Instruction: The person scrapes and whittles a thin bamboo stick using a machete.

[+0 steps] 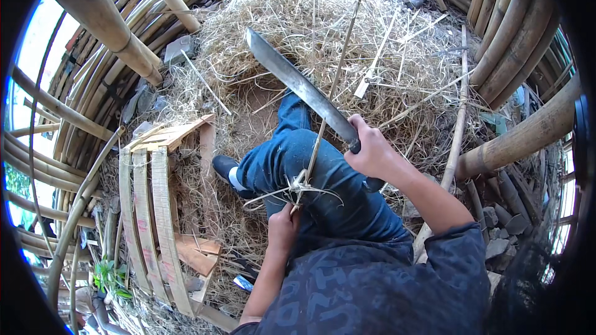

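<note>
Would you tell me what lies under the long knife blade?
Under the blade lie dry straw and the person's jeans-clad leg. The thin bamboo strip crosses it. The ground beneath is hidden.

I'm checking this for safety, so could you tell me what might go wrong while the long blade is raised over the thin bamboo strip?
1. The left hand grips the frayed end of the thin bamboo strip right on the knee; the machete in the right hand could glance off toward fingers or leg.
2. Curled splinters at the frayed end could prick the left hand.
3. The shoe rests on loose straw, so footing might slip.
</note>
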Action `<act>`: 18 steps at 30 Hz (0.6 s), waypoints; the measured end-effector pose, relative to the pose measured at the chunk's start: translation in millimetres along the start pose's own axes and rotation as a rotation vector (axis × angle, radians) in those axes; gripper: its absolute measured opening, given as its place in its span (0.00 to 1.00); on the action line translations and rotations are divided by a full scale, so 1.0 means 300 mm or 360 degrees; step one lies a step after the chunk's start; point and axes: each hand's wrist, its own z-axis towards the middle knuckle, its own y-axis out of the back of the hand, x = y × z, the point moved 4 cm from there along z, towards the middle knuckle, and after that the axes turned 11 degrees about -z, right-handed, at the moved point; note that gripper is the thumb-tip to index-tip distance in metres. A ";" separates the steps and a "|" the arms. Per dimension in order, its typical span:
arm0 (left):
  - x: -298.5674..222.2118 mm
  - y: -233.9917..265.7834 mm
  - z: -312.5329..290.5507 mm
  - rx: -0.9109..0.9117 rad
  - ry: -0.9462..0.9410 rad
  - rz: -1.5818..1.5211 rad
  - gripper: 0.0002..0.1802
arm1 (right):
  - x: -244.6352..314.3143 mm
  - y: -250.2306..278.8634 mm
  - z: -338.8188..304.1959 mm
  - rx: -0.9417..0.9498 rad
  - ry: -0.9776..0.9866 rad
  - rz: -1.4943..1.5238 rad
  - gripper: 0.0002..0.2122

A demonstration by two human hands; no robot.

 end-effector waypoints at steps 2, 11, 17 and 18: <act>0.024 -0.007 -0.018 -0.0031 0.0018 -0.0007 0.07 | -0.007 -0.005 -0.036 0.0029 -0.0024 0.0003 0.22; 0.018 -0.005 -0.060 -0.0119 0.0098 -0.0067 0.06 | 0.015 -0.083 -0.135 0.0337 -0.0013 -0.0059 0.23; 0.027 0.003 -0.051 -0.0133 -0.0007 -0.0070 0.08 | -0.007 0.020 -0.070 -0.0325 0.0081 0.0048 0.20; 0.033 0.006 -0.053 -0.0138 -0.0009 -0.0049 0.08 | -0.012 0.038 -0.052 -0.0336 0.0012 0.0100 0.19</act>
